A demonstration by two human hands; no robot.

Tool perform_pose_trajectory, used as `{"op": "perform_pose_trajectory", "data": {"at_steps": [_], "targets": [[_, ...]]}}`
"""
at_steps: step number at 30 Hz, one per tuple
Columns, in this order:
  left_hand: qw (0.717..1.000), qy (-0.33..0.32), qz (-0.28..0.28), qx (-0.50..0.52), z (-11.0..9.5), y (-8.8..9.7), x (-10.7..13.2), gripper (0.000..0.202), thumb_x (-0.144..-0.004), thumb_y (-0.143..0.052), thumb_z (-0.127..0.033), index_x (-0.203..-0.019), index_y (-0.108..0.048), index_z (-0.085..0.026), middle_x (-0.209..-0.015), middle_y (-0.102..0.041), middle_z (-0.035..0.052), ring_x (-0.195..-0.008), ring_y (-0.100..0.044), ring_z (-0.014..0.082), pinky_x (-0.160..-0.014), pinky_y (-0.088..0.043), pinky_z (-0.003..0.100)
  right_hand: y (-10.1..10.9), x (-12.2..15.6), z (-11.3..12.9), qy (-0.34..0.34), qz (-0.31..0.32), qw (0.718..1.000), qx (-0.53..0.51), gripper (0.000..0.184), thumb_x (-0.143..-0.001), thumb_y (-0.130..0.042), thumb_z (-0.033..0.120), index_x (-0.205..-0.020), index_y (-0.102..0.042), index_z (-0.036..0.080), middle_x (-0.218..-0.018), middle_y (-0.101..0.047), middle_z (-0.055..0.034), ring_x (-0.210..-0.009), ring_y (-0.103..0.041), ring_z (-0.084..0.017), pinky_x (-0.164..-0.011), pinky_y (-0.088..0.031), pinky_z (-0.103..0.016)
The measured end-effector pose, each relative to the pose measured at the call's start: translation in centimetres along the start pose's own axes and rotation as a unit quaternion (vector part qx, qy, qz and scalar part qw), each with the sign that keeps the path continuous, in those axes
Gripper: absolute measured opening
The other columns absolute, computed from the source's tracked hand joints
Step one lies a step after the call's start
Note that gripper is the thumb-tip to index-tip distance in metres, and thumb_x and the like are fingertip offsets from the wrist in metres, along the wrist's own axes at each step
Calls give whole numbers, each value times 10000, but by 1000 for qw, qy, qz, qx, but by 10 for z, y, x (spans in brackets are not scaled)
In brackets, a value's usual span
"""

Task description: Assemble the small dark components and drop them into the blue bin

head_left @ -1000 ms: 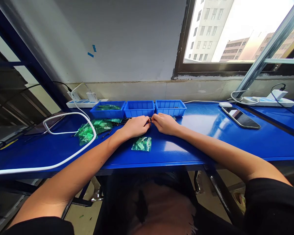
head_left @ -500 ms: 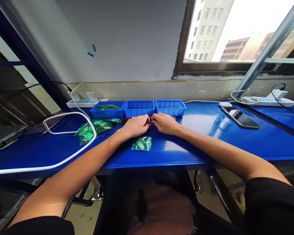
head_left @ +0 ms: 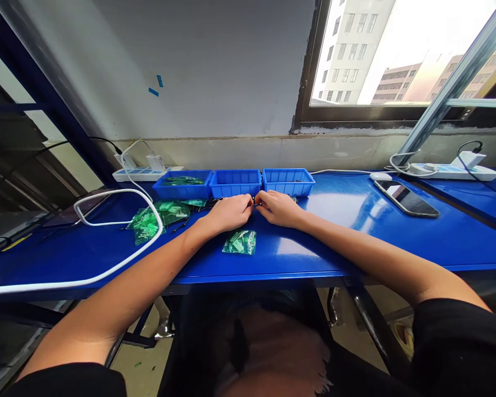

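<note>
Close together over the blue table, my left hand (head_left: 233, 212) and my right hand (head_left: 279, 208) both have their fingers pinched. A small dark piece (head_left: 255, 203) shows between the fingertips; it is too small to name, and the fingers hide most of it. Just below my left hand lies a green plastic packet (head_left: 240, 242) with pale strips inside. More green packets (head_left: 144, 225) are heaped to the left, with thin black pieces around them. Other dark bits lie partly hidden behind both hands.
Behind my hands stand a left blue bin (head_left: 182, 192) with green packets, a middle blue bin (head_left: 235, 188) and a right blue bin (head_left: 288, 187). A white tube (head_left: 107, 273) loops across the left side. A phone (head_left: 407, 198) and power strip (head_left: 454, 172) lie right.
The fingertips have shifted very slightly around the small dark piece, and a bit more of it shows between them. The packets and bins stay in place.
</note>
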State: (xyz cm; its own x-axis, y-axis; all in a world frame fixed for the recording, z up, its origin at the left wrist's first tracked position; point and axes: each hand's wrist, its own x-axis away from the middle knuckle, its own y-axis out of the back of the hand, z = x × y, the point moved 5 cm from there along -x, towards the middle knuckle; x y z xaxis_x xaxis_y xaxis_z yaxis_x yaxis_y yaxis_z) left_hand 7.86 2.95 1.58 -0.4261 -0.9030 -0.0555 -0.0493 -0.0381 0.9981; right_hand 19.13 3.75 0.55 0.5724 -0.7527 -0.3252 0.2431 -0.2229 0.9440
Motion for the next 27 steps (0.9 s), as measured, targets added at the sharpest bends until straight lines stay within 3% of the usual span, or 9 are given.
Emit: {"op": "perform_pose_trajectory", "data": {"at_steps": [27], "targets": [[1000, -14, 8, -2, 0, -2, -1, 267, -891, -324, -308, -1039, -530, -225, -1108, -634, 43, -996, -606, 252, -815, -479, 362, -1, -1, 1, 4, 0, 1000, 10, 173, -920, -391, 196, -969, -552, 154, -909, -639, -77, -890, -577, -178, -747, -381, -261]]}}
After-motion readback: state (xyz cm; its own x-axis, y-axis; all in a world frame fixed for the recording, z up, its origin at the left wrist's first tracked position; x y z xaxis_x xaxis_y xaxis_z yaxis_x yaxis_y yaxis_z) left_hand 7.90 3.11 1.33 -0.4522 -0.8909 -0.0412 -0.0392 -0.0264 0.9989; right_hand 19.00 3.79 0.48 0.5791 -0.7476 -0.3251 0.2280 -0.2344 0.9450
